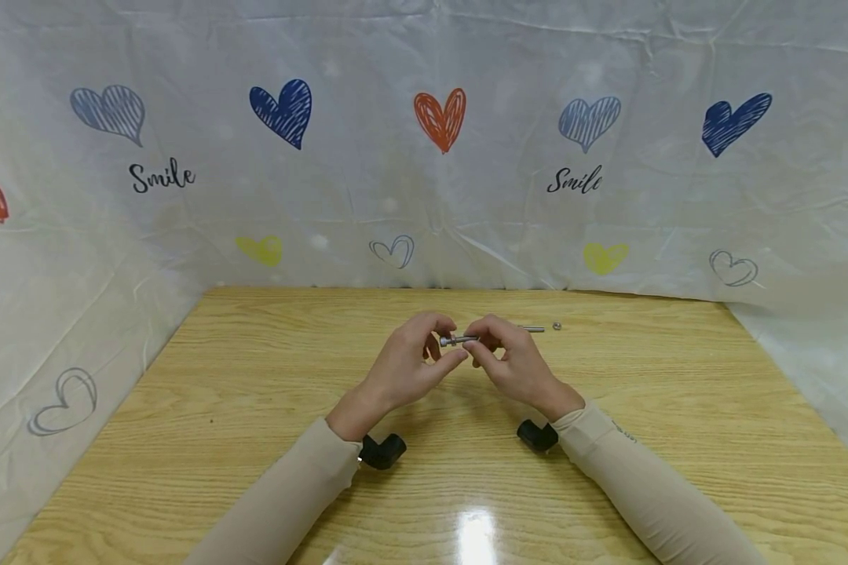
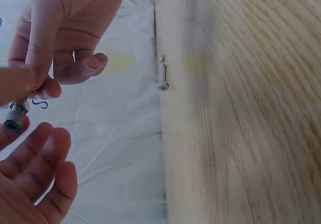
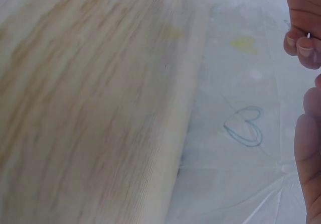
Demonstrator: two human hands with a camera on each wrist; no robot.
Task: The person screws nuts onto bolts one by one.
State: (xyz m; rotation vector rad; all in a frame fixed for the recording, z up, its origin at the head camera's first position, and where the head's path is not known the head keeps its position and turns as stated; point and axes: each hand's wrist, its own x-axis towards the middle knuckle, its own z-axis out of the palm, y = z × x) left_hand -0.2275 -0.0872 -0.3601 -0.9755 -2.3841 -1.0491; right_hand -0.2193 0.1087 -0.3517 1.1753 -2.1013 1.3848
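Observation:
A silver socket-head bolt [image 1: 447, 341] is held up level above the table, its head to the left. Around its shank sits a nut [image 2: 20, 106], close to the head. My right hand [image 1: 514, 359] pinches the bolt's far end between thumb and fingers. Loosely curved, my left hand [image 1: 408, 362] surrounds the head end; its thumb reaches below the bolt toward the right thumb, and a fingertip is right by the head. In the right wrist view only parts of both hands show at the right edge, with the bolt hidden.
On the wooden table [image 1: 254, 377] behind my right hand lie a second bolt [image 1: 533, 329] and a loose nut [image 1: 557, 326]. Black wrist-worn devices [image 1: 383, 452] sit under both forearms. A white cloth [image 1: 495, 204] with printed hearts hangs along the table's back edge.

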